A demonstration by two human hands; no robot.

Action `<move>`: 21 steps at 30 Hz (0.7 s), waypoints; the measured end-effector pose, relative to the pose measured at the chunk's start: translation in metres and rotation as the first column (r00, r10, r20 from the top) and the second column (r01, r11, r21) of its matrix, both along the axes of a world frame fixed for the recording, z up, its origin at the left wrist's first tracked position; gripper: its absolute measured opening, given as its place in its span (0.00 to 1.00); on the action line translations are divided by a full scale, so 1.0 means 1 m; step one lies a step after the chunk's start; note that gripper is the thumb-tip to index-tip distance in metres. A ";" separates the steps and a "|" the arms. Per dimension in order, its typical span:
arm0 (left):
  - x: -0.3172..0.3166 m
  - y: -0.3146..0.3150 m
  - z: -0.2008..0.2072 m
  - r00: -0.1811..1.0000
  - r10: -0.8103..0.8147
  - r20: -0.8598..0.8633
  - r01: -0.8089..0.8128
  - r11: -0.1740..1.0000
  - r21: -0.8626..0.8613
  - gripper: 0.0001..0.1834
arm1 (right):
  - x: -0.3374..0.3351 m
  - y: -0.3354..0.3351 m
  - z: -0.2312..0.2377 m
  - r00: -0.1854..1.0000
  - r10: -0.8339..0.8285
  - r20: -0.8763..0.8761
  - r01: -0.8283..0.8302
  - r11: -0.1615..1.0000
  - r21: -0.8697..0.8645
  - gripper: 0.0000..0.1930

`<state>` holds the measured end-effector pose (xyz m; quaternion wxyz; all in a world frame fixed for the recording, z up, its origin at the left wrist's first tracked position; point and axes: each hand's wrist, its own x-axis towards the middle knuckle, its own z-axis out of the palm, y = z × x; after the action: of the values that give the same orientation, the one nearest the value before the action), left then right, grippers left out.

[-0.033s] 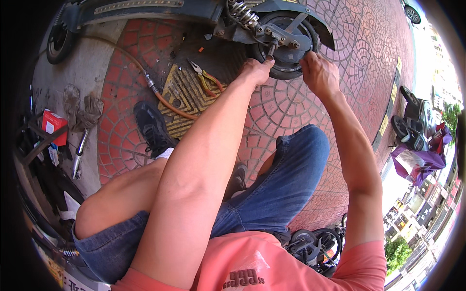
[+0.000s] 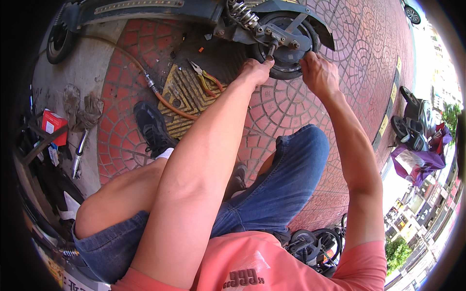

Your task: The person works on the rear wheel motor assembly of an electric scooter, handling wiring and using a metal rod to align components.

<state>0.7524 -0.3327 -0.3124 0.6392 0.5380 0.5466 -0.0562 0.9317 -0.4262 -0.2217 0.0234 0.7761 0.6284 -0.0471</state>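
An electric scooter (image 2: 150, 13) lies at the top of the view, its rear wheel (image 2: 286, 72) beyond my hands. My left hand (image 2: 256, 72) is closed around the near end of a dark metal rod-like tool (image 2: 273, 47). The tool's far end meets the wheel's axle area, beside the grey hub cover (image 2: 293, 54); its exact kind is hidden by my grip. My right hand (image 2: 320, 75) is closed at the right edge of the wheel, fingertips bent inward against it. What those fingers hold, if anything, is hidden. Above the hub sits a coil-spring shock absorber (image 2: 244, 14).
Pliers (image 2: 206, 81) with red-yellow handles lie left of my left forearm, on a yellow ribbed plate (image 2: 182, 99). An orange air hose (image 2: 162, 98) crosses there. Dirty gloves (image 2: 87, 111), a silver-handled tool (image 2: 79, 155) and a red box (image 2: 55, 127) lie farther left. Parked scooters (image 2: 412, 121) stand right.
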 end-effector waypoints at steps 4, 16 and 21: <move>-0.002 -0.001 -0.010 1.000 0.022 -0.007 -0.022 1.000 0.023 0.49 | -0.006 0.008 0.003 1.000 -0.013 0.011 0.014 0.999 -0.046 0.11; -0.001 -0.003 -0.011 0.997 0.075 0.027 -0.075 0.997 0.015 0.46 | 0.001 0.017 0.013 0.949 0.314 -0.042 -0.317 0.938 -0.140 0.07; 0.001 -0.001 -0.006 1.000 0.012 -0.006 -0.012 0.999 -0.043 0.56 | 0.015 0.014 0.010 0.943 0.323 -0.084 -0.333 0.928 -0.169 0.04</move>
<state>0.7530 -0.3337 -0.3181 0.6494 0.5207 0.5503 -0.0655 0.9468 -0.4117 -0.2118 0.0844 0.6532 0.7428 -0.1204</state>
